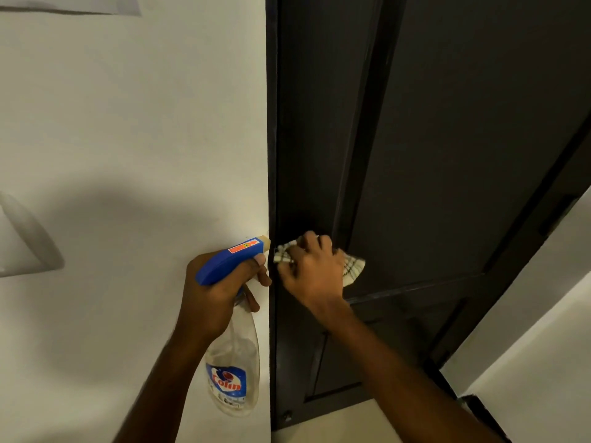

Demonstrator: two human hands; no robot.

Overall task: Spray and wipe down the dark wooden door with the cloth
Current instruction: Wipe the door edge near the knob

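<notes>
The dark wooden door [431, 139] fills the right half of the view, with recessed panels. My right hand [311, 270] grips a white checked cloth [353, 268] and presses it against the door's left stile at mid height. My left hand [217, 292] holds a clear spray bottle [235, 362] with a blue trigger head by its neck, just left of the door frame. The nozzle points toward the door edge, and the bottle's body hangs down in front of the white wall.
A white wall [128, 123] lies left of the door frame. A white fixture [22, 241] juts from the wall at the far left. Pale floor [345, 423] shows at the door's foot. Another white wall [543, 314] stands at the right.
</notes>
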